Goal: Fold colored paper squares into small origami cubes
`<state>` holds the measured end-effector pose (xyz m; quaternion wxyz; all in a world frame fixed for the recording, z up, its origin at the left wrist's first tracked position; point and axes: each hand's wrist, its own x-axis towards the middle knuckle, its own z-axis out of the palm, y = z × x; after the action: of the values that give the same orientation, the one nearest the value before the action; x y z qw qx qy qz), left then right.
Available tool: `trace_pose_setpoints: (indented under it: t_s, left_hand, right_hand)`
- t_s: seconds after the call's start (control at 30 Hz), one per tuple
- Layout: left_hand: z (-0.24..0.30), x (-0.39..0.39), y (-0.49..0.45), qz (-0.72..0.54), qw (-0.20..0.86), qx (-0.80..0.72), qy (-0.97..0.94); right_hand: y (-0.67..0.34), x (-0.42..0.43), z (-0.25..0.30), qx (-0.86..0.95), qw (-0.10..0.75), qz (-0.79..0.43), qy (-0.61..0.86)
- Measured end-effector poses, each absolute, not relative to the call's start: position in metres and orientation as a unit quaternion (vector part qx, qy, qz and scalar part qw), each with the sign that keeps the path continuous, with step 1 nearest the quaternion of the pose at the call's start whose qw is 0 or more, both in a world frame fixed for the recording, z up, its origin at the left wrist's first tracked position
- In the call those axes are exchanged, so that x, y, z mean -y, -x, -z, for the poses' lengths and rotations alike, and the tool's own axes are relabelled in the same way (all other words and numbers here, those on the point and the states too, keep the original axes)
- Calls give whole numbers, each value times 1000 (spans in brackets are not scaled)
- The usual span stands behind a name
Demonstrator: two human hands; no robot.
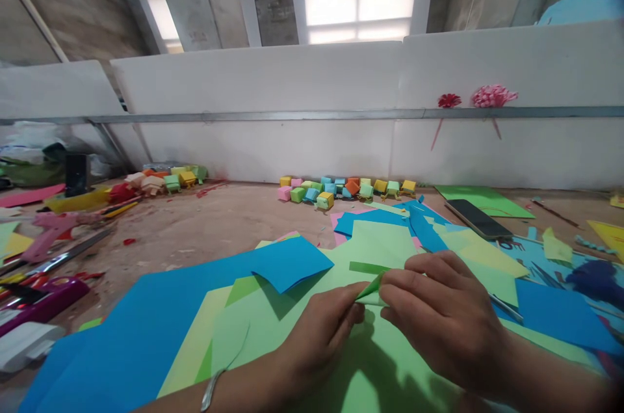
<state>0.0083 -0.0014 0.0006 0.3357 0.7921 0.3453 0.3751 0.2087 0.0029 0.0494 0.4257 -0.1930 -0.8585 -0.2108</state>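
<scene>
A small folded piece of green paper [371, 288] is pinched between my two hands, just above the stacked sheets. My left hand [324, 322] closes on its left end with thumb and fingers. On the other end, the fingers of my right hand [446, 309] are bent round it and hide part of it. Beneath both hands lies a light green paper sheet [273, 335], with their shadow across it. A narrow green strip [368, 266] rests just beyond my fingers. To the left, a blue sheet [292, 263] has a raised corner.
Small coloured paper cubes [341, 188] line the back of the table, with another pile [173, 180] farther left. A phone [478, 218] lies at right, near scissors [546, 276]. A pink glue gun [51, 227] and a white plug [32, 345] sit at left.
</scene>
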Motion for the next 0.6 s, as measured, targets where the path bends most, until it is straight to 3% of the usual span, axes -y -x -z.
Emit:
trace_pose_setpoints:
  t_s: [0.2, 0.4, 0.6]
  left_hand:
    - [-2, 2, -10, -379, 299, -340, -807]
    - [0, 3, -10, -377, 276, -337, -817]
    - [4, 5, -10, -388, 337, -334, -790]
  right_hand:
    - [-207, 0, -44, 859, 407, 219, 221]
    - [-209, -4, -39, 857, 439, 129, 234]
    - [-213, -9, -41, 836, 454, 124, 281]
